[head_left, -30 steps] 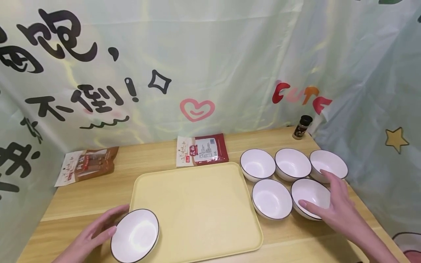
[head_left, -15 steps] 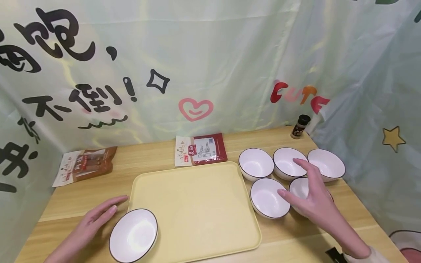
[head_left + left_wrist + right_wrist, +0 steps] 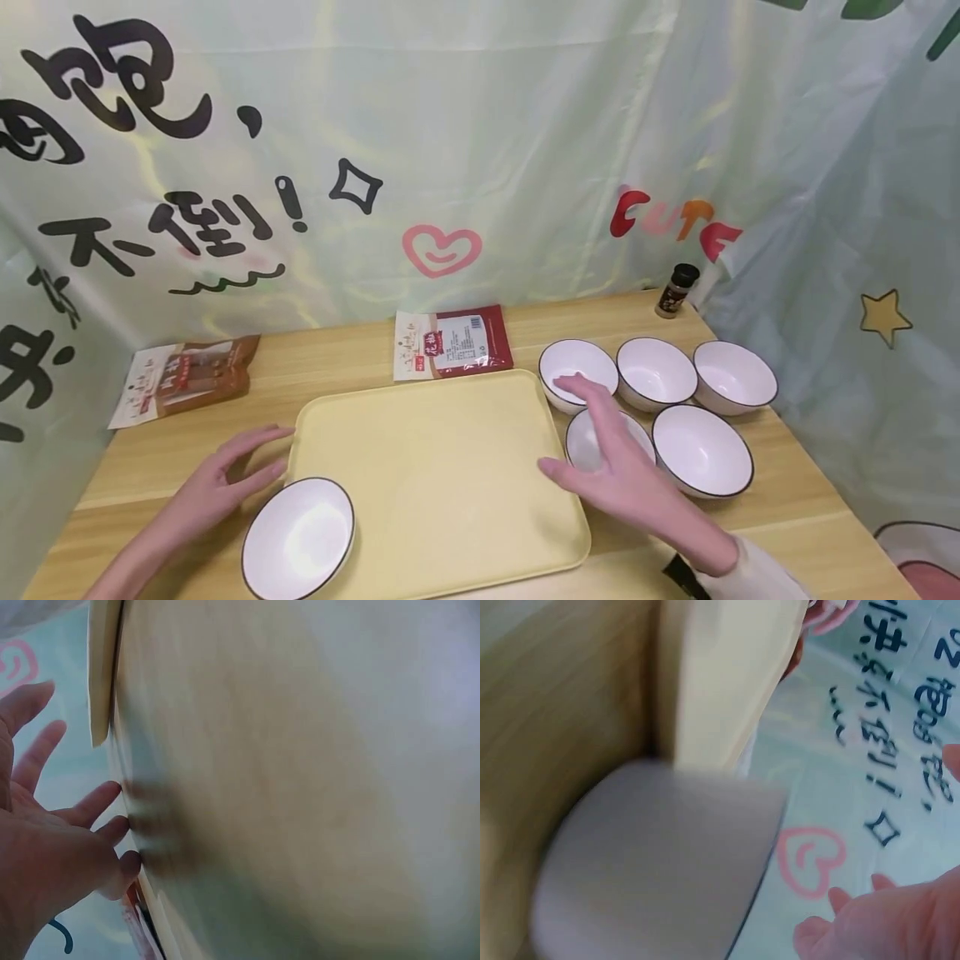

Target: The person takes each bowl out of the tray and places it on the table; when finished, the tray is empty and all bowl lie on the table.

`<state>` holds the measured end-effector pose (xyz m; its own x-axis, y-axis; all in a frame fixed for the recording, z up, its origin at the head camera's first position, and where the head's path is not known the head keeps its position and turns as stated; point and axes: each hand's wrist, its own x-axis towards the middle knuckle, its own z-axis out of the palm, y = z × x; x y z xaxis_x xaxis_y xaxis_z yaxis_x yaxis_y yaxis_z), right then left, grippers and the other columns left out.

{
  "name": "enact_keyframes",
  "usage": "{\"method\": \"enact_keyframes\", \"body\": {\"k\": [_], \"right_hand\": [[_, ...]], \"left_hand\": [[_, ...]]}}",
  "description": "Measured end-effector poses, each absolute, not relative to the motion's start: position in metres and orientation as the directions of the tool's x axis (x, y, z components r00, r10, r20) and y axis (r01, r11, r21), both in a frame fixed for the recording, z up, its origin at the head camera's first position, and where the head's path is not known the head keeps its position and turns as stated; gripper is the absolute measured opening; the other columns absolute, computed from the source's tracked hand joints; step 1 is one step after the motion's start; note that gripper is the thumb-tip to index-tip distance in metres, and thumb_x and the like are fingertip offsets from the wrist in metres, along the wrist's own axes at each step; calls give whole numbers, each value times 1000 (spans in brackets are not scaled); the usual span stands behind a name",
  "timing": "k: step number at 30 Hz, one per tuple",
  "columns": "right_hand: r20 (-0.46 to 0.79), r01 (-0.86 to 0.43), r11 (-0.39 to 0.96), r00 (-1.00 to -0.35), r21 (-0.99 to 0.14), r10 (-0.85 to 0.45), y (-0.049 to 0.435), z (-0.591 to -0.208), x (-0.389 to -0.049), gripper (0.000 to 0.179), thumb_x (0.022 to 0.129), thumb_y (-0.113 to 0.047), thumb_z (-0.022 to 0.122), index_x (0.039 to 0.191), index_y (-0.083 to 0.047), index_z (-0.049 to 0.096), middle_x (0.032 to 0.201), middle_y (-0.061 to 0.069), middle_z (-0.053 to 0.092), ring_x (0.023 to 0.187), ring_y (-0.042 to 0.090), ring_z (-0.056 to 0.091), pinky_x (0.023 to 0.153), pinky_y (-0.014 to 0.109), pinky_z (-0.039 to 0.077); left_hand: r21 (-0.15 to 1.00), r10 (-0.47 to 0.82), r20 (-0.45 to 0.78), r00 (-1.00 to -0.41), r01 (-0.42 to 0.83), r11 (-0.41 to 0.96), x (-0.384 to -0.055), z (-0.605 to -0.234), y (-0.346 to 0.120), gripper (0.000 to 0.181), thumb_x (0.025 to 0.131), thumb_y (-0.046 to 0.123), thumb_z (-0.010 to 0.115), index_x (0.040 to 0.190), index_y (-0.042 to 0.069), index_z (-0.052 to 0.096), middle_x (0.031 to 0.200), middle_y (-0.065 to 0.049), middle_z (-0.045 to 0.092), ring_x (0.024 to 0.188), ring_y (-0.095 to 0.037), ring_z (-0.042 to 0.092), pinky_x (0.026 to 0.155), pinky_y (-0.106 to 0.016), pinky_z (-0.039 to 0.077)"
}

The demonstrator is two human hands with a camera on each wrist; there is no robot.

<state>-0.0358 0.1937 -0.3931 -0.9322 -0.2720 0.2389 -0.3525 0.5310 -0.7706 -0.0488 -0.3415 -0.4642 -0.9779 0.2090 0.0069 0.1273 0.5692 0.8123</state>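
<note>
My left hand (image 3: 217,483) hovers by the left edge of a pale yellow tray (image 3: 442,483), fingers spread and holding nothing. Just below it a white bowl (image 3: 300,537) with a dark rim sits over the tray's front left corner. In the left wrist view the fingertips of the left hand (image 3: 52,847) are at the table surface; whether they touch cannot be told. My right hand (image 3: 622,467) reaches leftward over the front middle bowl (image 3: 588,442), partly hiding it, with thumb and fingers apart and nothing held. In the right wrist view a blurred bowl (image 3: 660,862) is close to the right hand (image 3: 892,922).
Several more white bowls, among them a front right bowl (image 3: 702,450) and a back right bowl (image 3: 735,377), stand right of the tray. A red packet (image 3: 453,343), a brown packet (image 3: 183,379) and a black-capped spice jar (image 3: 677,292) lie or stand along the back by the curtain (image 3: 525,167).
My right hand has moved left from the rightmost bowls to the tray's right edge, carrying nothing. The left hand has drawn slightly off the bowl toward the tray's left edge.
</note>
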Motion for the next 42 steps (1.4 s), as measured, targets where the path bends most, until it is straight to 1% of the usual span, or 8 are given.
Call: {"method": "enact_keyframes", "body": {"k": [2,4,6,15,23,28,35,42], "right_hand": [[208,-337,527,-934,-780,-290,180,-393,-35,93,91,-38,87,166,-20,36,169,8,35,156,36,31,118,73,29],[176,-321,518,-934,-792,-311,166,-392,-35,97,91,-42,87,168,-21,32,171,8,33,156,36,31,117,73,32],[137,-301,509,-933,-807,-334,152,-392,-35,100,90,-45,87,169,-24,29,171,6,32,156,33,32,116,72,34],[-18,-212,475,-901,-854,-434,93,-403,-39,110,82,-55,91,169,-25,31,168,-1,34,148,32,44,118,62,38],[5,-293,409,-818,-864,-576,47,-408,-35,124,74,-56,99,170,-19,30,164,-3,35,141,21,50,115,42,46],[-17,-296,388,-777,-873,-630,16,-411,-28,121,74,-50,101,169,-21,31,161,-3,38,136,12,51,109,35,49],[-71,-245,392,-767,-887,-638,-19,-419,-16,126,71,-48,104,169,-24,29,158,-8,37,132,4,49,103,30,50],[-22,-325,394,-747,-860,-665,-44,-433,-12,123,72,-41,104,167,-17,29,149,-6,41,122,0,50,95,22,49]], "left_hand": [[816,223,0,-975,129,564,-52,-464,-342,54,104,19,77,155,12,61,168,-29,37,154,-56,25,127,-61,15],[820,233,-9,-973,126,558,-55,-464,-341,57,102,19,79,155,11,60,169,-32,33,154,-60,21,116,-84,10],[820,241,-19,-970,123,558,-57,-465,-341,59,101,19,81,156,12,60,169,-33,31,154,-62,19,111,-89,11],[730,292,65,-954,245,638,-69,-465,-341,58,96,23,87,150,17,68,167,-35,34,149,-65,27,104,-89,24],[614,301,104,-948,299,730,-72,-468,-347,68,90,31,90,153,19,65,163,-39,37,145,-69,31,98,-94,19],[583,311,90,-946,303,754,-73,-468,-349,68,90,34,90,153,22,66,163,-38,38,144,-69,31,95,-94,20],[544,321,80,-944,312,779,-75,-467,-349,68,90,38,90,152,26,66,163,-37,38,144,-67,33,94,-92,24],[546,327,88,-941,320,774,-76,-469,-349,70,89,37,90,154,28,64,164,-37,37,146,-67,30,95,-92,23]]}}
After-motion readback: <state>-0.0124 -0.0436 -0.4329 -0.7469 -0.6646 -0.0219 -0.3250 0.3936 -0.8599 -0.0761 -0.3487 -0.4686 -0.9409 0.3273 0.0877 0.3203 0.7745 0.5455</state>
